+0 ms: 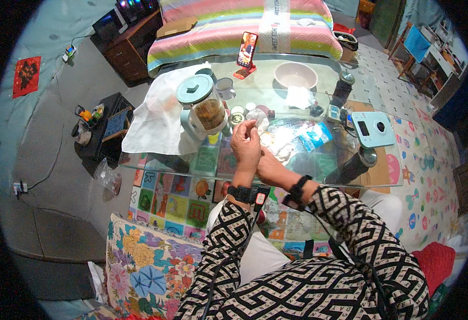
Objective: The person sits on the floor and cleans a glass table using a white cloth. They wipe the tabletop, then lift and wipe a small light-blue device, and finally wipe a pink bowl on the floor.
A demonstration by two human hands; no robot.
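My left hand (246,144) is raised over the glass table (230,174), fingers curled, close to a crumpled white tissue (258,120). Behind and below it, my right hand (268,162) is mostly hidden by the left wrist. Whether either hand holds something small cannot be told. Left of the hands stands a glass kettle (208,112) with a light-blue lid and brown contents. Small round tins (238,116) sit just beyond the left hand. To the right lie more crumpled white tissue (284,152) and a blue packet (316,137).
A phone (247,50) on a red stand, a mug (225,89) and a white bowl (296,76) are at the table's far side. A kitchen scale (374,129), a dark bottle (342,88) and another dark bottle (352,166) stand at right. White cloth (154,124) covers the left side.
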